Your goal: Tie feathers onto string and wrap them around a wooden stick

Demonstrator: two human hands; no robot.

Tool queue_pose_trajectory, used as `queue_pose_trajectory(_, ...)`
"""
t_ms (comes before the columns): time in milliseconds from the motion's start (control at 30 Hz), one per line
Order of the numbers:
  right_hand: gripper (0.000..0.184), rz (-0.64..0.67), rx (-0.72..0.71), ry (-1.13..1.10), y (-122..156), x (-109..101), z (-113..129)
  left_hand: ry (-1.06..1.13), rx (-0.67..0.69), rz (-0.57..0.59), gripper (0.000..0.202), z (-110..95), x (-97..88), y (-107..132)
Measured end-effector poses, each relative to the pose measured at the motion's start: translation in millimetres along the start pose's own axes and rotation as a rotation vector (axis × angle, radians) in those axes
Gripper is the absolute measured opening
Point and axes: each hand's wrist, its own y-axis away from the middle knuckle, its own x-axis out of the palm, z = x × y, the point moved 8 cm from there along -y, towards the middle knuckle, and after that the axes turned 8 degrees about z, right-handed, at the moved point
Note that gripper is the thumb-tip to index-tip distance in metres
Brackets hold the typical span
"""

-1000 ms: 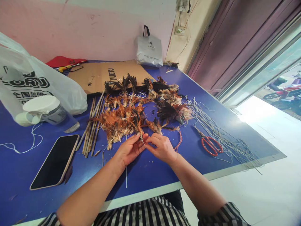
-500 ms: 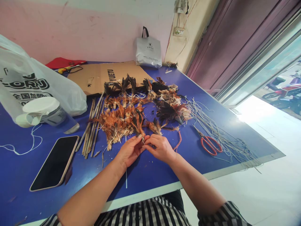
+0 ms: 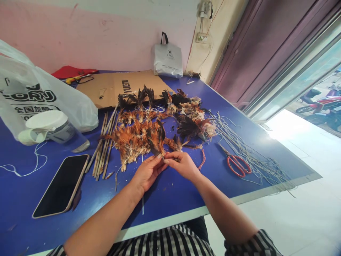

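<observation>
Between my two hands stands a small bunch of brown and black feathers (image 3: 157,140), quill ends down. My left hand (image 3: 149,172) is closed, pinching the bunch near its base. My right hand (image 3: 183,164) has its thumb and fingertips pressed at the same base, from the right side. Whatever thin thing may lie between the right fingertips is too small to make out. Just beyond the hands spread orange-brown feathers (image 3: 133,138) in rows. Darker feather bunches (image 3: 195,126) lie to the right, and a braided red cord (image 3: 201,159) curves beside my right hand.
Red-handled scissors (image 3: 239,165) and pale strings (image 3: 239,142) lie at the right. Left are thin sticks (image 3: 105,149), a phone (image 3: 62,186), a lidded plastic jar (image 3: 57,126) and a white plastic bag (image 3: 66,96). Flat cardboard (image 3: 112,83) and a silver bag (image 3: 168,58) sit behind.
My right hand has shifted slightly up and left, its fingertips now against the bunch's base. The feather bunch stands a little more upright and shows more fully.
</observation>
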Motion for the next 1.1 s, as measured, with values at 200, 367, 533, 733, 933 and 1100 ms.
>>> queue_pose_trajectory(200, 0.027, 0.166, 0.186, -0.539, -1.2, 17.1, -20.3, -0.090, 0.069, 0.076, 0.021, -4.0, 11.1, 3.4)
queue_pose_trajectory(367, 0.026, 0.212, 0.217, -0.713, -1.2, 23.7, -26.3, -0.233, 0.127, 0.127, 0.025, -9.4, 20.6, 6.1)
queue_pose_trajectory(533, 0.024, 0.194, 0.184, -0.692, -0.9, 21.9, -25.0, -0.405, 0.182, 0.114, 0.026, -17.4, 18.8, 5.7)
queue_pose_trajectory(733, 0.029, 0.162, 0.225, -0.516, 1.6, 18.1, -27.6, -0.409, 0.174, 0.119, 0.022, -18.9, 14.2, 3.4)
queue_pose_trajectory(933, 0.028, 0.051, 0.152, -0.359, 0.8, 10.7, -16.0, -0.423, 0.223, 0.076, 0.027, -19.6, 12.8, 4.6)
queue_pose_trajectory(1100, 0.021, 0.027, 0.101, -0.242, -1.3, 8.5, -8.4, -0.440, 0.271, -0.004, 0.030, -23.7, 4.5, 4.2)
